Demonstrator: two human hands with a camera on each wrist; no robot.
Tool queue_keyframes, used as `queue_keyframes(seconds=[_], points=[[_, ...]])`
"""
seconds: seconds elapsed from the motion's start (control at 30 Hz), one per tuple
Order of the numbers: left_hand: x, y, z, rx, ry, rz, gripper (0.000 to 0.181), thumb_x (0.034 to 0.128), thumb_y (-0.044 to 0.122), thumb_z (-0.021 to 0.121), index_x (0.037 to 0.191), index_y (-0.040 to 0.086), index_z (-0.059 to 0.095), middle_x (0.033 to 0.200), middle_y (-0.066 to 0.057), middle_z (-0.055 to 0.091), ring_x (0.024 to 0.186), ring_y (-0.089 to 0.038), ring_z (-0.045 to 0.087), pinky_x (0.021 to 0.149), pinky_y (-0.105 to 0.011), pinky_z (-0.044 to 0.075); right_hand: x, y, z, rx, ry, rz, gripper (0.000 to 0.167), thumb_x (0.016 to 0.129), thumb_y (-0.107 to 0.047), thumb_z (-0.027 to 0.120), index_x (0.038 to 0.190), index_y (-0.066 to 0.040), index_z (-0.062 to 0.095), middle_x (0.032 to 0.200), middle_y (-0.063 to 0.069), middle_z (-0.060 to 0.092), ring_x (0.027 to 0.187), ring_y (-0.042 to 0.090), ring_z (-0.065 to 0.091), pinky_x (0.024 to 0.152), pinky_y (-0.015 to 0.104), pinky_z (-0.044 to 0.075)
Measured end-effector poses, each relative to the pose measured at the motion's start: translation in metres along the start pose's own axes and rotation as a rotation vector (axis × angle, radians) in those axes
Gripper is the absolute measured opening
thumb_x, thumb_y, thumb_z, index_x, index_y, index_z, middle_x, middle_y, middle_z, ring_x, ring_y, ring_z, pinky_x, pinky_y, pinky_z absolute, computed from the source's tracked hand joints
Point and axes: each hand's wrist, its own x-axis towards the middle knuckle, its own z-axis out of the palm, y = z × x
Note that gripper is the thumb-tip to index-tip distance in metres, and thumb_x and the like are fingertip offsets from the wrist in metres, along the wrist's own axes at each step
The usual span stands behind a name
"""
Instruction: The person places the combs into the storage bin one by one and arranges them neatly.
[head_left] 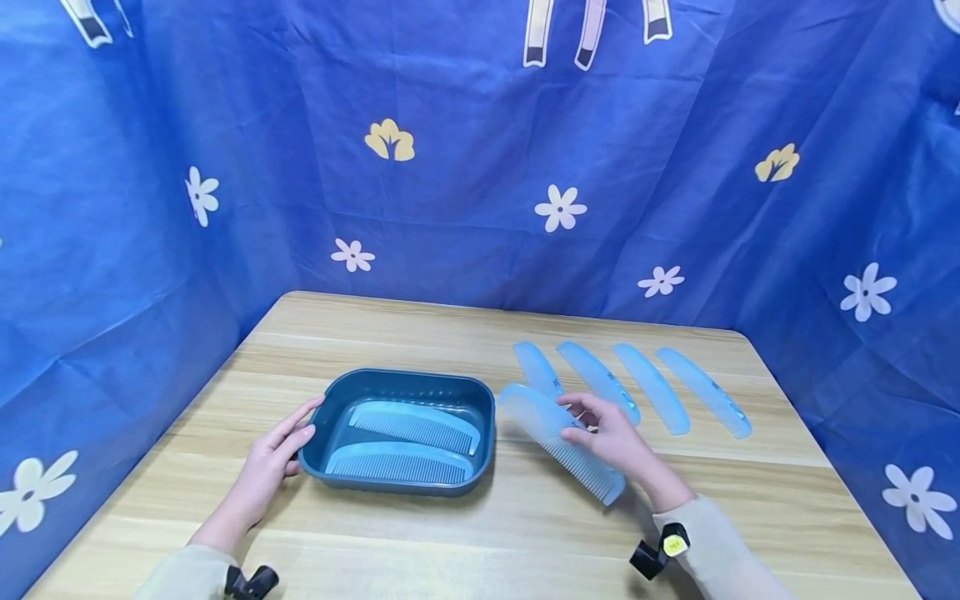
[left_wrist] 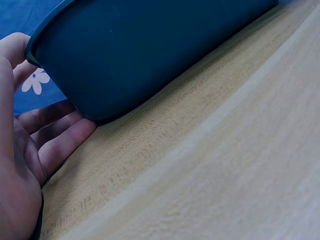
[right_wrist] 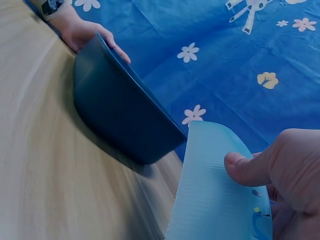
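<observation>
My right hand [head_left: 606, 433] pinches a light blue comb [head_left: 558, 442] between thumb and fingers, holding it tilted above the table, right of the dark teal basin [head_left: 397, 487]. In the right wrist view the thumb lies across the comb's [right_wrist: 207, 175] face near its printed back edge. My left hand [head_left: 273, 458] grips the basin's left end: in the left wrist view thumb and forefinger are at the rim, and other fingers touch the lower wall. Inside the basin lie two combs, an upper one [head_left: 416, 421] and a lower one [head_left: 397, 461], teeth toward me.
Several more combs lie slanted in a row at the table's back right, among them one [head_left: 536, 367] partly behind the held comb and one [head_left: 705, 392] at the far right. Blue patterned cloth [head_left: 465, 208] hangs around the wooden table [head_left: 420, 550] at the back and sides.
</observation>
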Motion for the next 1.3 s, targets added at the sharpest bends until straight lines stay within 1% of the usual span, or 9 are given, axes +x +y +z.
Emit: queue_keyframes(seconds=[0.17, 0.27, 0.33, 0.47, 0.6, 0.87, 1.13, 1.2, 1.3], points=[[0.000, 0.000, 0.001, -0.009, -0.004, 0.005, 0.047, 0.0995, 0.029, 0.044, 0.145, 0.020, 0.036, 0.127, 0.017, 0.046, 0.099, -0.001, 0.056, 0.068, -0.027, 0.053, 0.004, -0.003, 0.007, 0.006, -0.007, -0.055, 0.037, 0.081, -0.005, 0.071, 0.116, -0.004, 0.060, 0.094, 0.004, 0.059, 0.078, 0.015, 0.057, 0.066, 0.027, 0.049], [0.000, 0.000, 0.001, -0.021, -0.006, 0.010, 0.046, 0.0995, 0.028, 0.045, 0.144, 0.019, 0.036, 0.124, 0.014, 0.048, 0.097, -0.003, 0.058, 0.068, -0.027, 0.054, 0.008, -0.006, 0.010, 0.017, -0.023, -0.047, 0.037, 0.081, -0.005, 0.071, 0.117, -0.004, 0.060, 0.096, 0.005, 0.060, 0.081, 0.016, 0.057, 0.070, 0.028, 0.049], [-0.001, 0.000, 0.001, -0.025, -0.008, 0.013, 0.046, 0.0994, 0.027, 0.045, 0.144, 0.018, 0.036, 0.123, 0.013, 0.049, 0.096, -0.004, 0.058, 0.067, -0.027, 0.054, 0.011, -0.009, 0.012, 0.029, -0.038, -0.021, 0.038, 0.081, -0.006, 0.071, 0.118, -0.006, 0.060, 0.097, 0.006, 0.059, 0.081, 0.018, 0.056, 0.071, 0.028, 0.048], [-0.001, -0.001, 0.002, -0.025, -0.005, 0.005, 0.046, 0.0993, 0.028, 0.045, 0.144, 0.020, 0.037, 0.124, 0.015, 0.049, 0.096, -0.003, 0.058, 0.068, -0.027, 0.054, 0.017, -0.012, 0.015, 0.032, -0.062, -0.003, 0.040, 0.082, -0.009, 0.071, 0.120, -0.008, 0.059, 0.099, 0.007, 0.059, 0.083, 0.020, 0.055, 0.072, 0.029, 0.048], [-0.001, -0.002, 0.001, -0.022, -0.002, 0.003, 0.046, 0.0993, 0.028, 0.045, 0.144, 0.020, 0.036, 0.125, 0.016, 0.048, 0.097, -0.003, 0.058, 0.068, -0.027, 0.054, 0.022, -0.016, 0.018, 0.004, -0.065, -0.023, 0.040, 0.082, -0.009, 0.071, 0.120, -0.006, 0.060, 0.097, 0.007, 0.059, 0.084, 0.020, 0.055, 0.072, 0.030, 0.048], [0.000, -0.004, 0.000, -0.019, 0.002, 0.002, 0.046, 0.0993, 0.028, 0.045, 0.144, 0.020, 0.037, 0.124, 0.016, 0.049, 0.095, -0.004, 0.058, 0.066, -0.027, 0.054, 0.032, -0.027, 0.025, -0.031, -0.075, -0.048, 0.038, 0.083, -0.009, 0.070, 0.119, -0.008, 0.060, 0.096, 0.003, 0.059, 0.079, 0.017, 0.056, 0.066, 0.029, 0.049], [0.000, -0.005, 0.001, -0.034, 0.000, 0.005, 0.046, 0.0994, 0.027, 0.045, 0.144, 0.019, 0.036, 0.123, 0.014, 0.051, 0.094, -0.004, 0.059, 0.067, -0.027, 0.054, 0.041, -0.033, 0.035, 0.014, -0.108, -0.058, 0.038, 0.083, -0.005, 0.069, 0.120, -0.008, 0.059, 0.097, 0.007, 0.059, 0.072, 0.015, 0.057, 0.058, 0.027, 0.049], [-0.001, -0.004, 0.001, -0.037, -0.002, 0.010, 0.046, 0.0994, 0.026, 0.045, 0.144, 0.019, 0.036, 0.123, 0.014, 0.050, 0.094, -0.004, 0.059, 0.066, -0.026, 0.054, 0.042, -0.038, 0.037, 0.028, -0.122, -0.057, 0.038, 0.084, -0.003, 0.068, 0.120, -0.006, 0.058, 0.099, 0.010, 0.059, 0.071, 0.017, 0.057, 0.058, 0.027, 0.049], [-0.001, -0.002, 0.001, -0.030, -0.006, 0.023, 0.046, 0.0995, 0.025, 0.045, 0.144, 0.019, 0.036, 0.124, 0.013, 0.050, 0.095, -0.004, 0.058, 0.066, -0.026, 0.053, 0.045, -0.041, 0.042, 0.035, -0.130, -0.052, 0.038, 0.084, -0.003, 0.068, 0.120, -0.007, 0.059, 0.100, 0.010, 0.059, 0.070, 0.016, 0.057, 0.058, 0.026, 0.048]])
